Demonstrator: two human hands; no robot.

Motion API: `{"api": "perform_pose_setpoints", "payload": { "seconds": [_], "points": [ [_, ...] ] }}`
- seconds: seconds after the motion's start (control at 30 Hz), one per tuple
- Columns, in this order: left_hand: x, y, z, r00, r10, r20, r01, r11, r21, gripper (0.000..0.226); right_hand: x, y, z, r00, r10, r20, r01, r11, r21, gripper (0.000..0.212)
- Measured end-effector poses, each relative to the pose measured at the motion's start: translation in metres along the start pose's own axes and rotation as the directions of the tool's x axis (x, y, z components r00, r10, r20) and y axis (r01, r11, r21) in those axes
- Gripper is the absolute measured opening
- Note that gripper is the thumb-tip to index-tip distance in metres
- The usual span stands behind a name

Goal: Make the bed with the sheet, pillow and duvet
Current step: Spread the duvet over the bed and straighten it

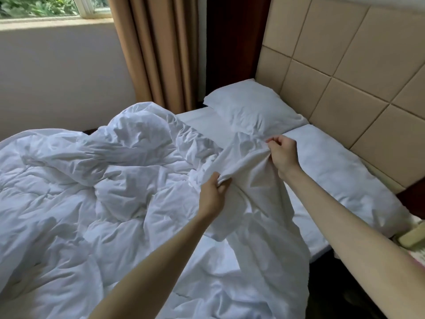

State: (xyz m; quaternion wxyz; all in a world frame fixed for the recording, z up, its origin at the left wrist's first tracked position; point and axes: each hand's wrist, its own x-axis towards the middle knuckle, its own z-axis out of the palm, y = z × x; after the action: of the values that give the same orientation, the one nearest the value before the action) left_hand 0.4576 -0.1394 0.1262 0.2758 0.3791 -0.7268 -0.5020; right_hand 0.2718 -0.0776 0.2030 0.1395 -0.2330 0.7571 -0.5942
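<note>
Both arms reach up from the bottom of the frame; left hand point(212, 194) and right hand point(283, 155) each pinch the crumpled white duvet point(92, 180) edge at centre, below the pillow point(253, 109)

Head camera looks down, close over the bed point(230, 125), toward the headboard point(345, 65).

You see a window point(41, 8) at top left giving daylight, a plain pale wall point(57, 77) below it, tan curtains point(156, 49) beside, and a beige padded headboard point(345, 54) at right.
</note>
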Motion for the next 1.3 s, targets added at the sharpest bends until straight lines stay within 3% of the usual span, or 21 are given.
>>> {"api": "perform_pose_setpoints", "payload": {
  "seconds": [0.2,0.4,0.53,0.67,0.77,0.87,0.97,1.07,1.3],
  "points": [
    [0.085,0.076,0.036,0.986,-0.044,-0.164,0.006,0.974,-0.225,0.024,0.093,-0.05,-0.021,0.998,-0.058,0.007,0.058,0.996,0.071,0.031],
    [0.157,0.163,0.056,0.971,-0.018,-0.236,-0.049,0.96,-0.275,0.011,0.169,-0.103,-0.053,0.998,0.031,-0.048,-0.017,0.964,0.265,0.035],
    [0.193,0.235,0.06,0.951,0.05,-0.304,-0.158,0.927,-0.341,0.015,0.211,-0.167,-0.073,0.993,0.059,-0.103,-0.004,0.883,0.469,0.034],
    [0.216,0.295,0.057,0.927,0.155,-0.341,-0.281,0.889,-0.361,0.009,0.244,-0.211,-0.095,0.987,-0.004,-0.161,0.085,0.862,0.5,0.035],
    [0.222,0.287,0.058,0.946,0.219,-0.24,-0.279,0.926,-0.255,0.011,0.251,-0.195,-0.105,0.994,-0.044,-0.102,0.077,0.935,0.345,0.033],
    [0.225,0.242,0.062,0.994,0.111,-0.012,-0.112,0.987,-0.112,0.024,0.248,-0.148,-0.106,1.0,-0.001,0.002,0.001,0.998,0.068,0.033],
    [0.228,0.195,0.059,0.976,-0.009,0.218,0.005,1.0,0.019,0.048,0.24,-0.097,-0.101,0.994,0.045,0.099,-0.026,0.983,-0.184,0.027],
    [0.226,0.165,0.045,0.98,0.011,0.196,-0.047,0.983,0.177,0.05,0.225,-0.067,-0.086,0.981,0.002,0.196,0.055,0.956,-0.286,0.024],
    [0.19,0.109,-0.016,0.969,0.244,0.047,-0.243,0.89,0.385,0.032,0.16,-0.035,-0.022,0.91,-0.113,0.4,0.319,0.806,-0.499,0.033]
  ]
}}
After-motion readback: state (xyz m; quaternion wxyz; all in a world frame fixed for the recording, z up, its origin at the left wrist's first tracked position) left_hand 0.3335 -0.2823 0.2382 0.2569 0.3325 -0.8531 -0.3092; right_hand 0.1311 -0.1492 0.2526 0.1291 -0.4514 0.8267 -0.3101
